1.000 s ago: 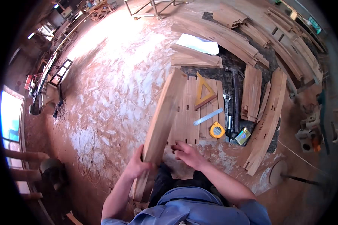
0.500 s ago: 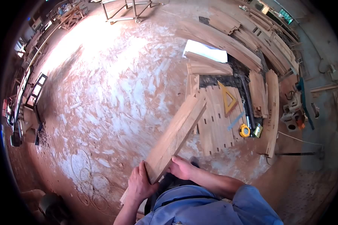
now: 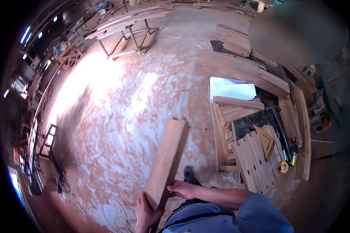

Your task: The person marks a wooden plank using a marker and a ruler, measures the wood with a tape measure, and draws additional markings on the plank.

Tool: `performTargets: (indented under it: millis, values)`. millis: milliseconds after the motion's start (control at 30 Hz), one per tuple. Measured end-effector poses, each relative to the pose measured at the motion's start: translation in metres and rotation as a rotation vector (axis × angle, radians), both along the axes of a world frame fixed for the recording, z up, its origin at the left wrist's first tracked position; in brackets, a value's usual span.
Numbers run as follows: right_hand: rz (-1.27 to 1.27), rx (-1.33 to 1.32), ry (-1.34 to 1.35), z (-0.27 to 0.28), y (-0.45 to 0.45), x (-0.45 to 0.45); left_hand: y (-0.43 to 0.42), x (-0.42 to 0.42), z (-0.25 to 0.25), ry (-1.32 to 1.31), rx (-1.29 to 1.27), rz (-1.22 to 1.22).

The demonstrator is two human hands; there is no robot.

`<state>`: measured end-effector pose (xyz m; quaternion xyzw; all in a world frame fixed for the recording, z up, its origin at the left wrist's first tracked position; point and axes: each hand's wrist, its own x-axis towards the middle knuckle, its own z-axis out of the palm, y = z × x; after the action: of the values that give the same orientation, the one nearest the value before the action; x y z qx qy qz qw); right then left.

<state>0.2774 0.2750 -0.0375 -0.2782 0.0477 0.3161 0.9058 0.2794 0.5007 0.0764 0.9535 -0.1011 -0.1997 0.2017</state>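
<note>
A long, thick wooden board (image 3: 164, 163) is held in front of my body, its far end pointing forward over the floor. My left hand (image 3: 145, 213) grips the near end from the left side, with the fingers on the board's upper face. My right hand (image 3: 182, 189) holds the right edge a little farther up. To the right lie slotted wooden boards (image 3: 251, 159) with a yellow set square (image 3: 266, 143), a steel ruler (image 3: 275, 161) and a yellow tape measure (image 3: 283, 167) on or beside them.
White paper sheets (image 3: 233, 90) lie by stacked boards (image 3: 241, 70) at the right. A wheeled metal rack (image 3: 132, 40) with long planks stands at the back. Metal frames (image 3: 48, 139) are at the left. A blurred grey oval covers the upper right.
My right hand, away from the board at first, has closed on its edge. The board has swung from over the slotted boards to the left of them. The view has turned and shifted.
</note>
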Motion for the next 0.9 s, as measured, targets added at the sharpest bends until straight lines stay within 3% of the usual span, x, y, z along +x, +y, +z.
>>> performTargets:
  millis: [67,100,167,200,233,267,333,367,467,500,567,633,733,800,867,900]
  values:
    - [0.143,-0.089,-0.066,-0.001,0.001,0.053,0.027,0.045,-0.021,0.038,-0.064,0.052]
    - [0.159,-0.153,-0.116,0.031,-0.007,0.080,0.031,0.064,-0.020,0.035,-0.117,0.098]
    - [0.145,-0.412,-0.274,0.077,-0.017,0.128,0.081,0.106,-0.073,-0.012,-0.413,0.004]
    - [0.159,-0.491,-0.328,0.086,-0.022,0.153,0.072,0.136,-0.070,-0.033,-0.501,-0.041]
    - [0.171,-0.539,-0.369,0.092,-0.023,0.177,0.051,0.136,-0.068,0.137,-0.913,0.272]
    - [0.189,-0.585,-0.402,0.096,-0.024,0.201,0.055,0.148,-0.099,-0.376,-0.547,0.134]
    - [0.241,-0.670,-0.446,0.098,-0.027,0.255,0.037,0.222,-0.025,0.269,-0.579,0.130]
    - [0.278,-0.718,-0.476,0.097,-0.030,0.283,0.034,0.247,-0.033,0.136,-0.665,0.072]
    - [0.361,-0.787,-0.474,0.100,-0.037,0.362,0.036,0.340,-0.039,0.340,-0.808,-0.003]
    - [0.354,-0.771,-0.460,0.100,-0.039,0.386,0.031,0.372,-0.038,0.455,-0.898,0.082]
    - [0.279,-0.762,-0.382,0.108,-0.042,0.423,0.033,0.423,-0.056,0.425,-0.871,0.058]
    - [0.204,-0.753,-0.333,0.120,-0.052,0.466,0.012,0.487,-0.025,0.495,-0.820,0.054]
    - [-0.018,-0.776,-0.325,0.129,-0.068,0.511,-0.009,0.568,-0.003,0.356,-0.664,-0.190]
    - [-0.103,-0.750,-0.314,0.113,-0.083,0.539,-0.049,0.604,0.028,0.527,-0.837,-0.126]
    - [-0.146,-0.706,-0.314,0.085,-0.105,0.569,-0.095,0.646,0.024,0.698,-1.007,-0.017]
    - [-0.219,-0.696,-0.318,0.078,-0.116,0.580,-0.107,0.679,0.019,0.592,-0.922,-0.262]
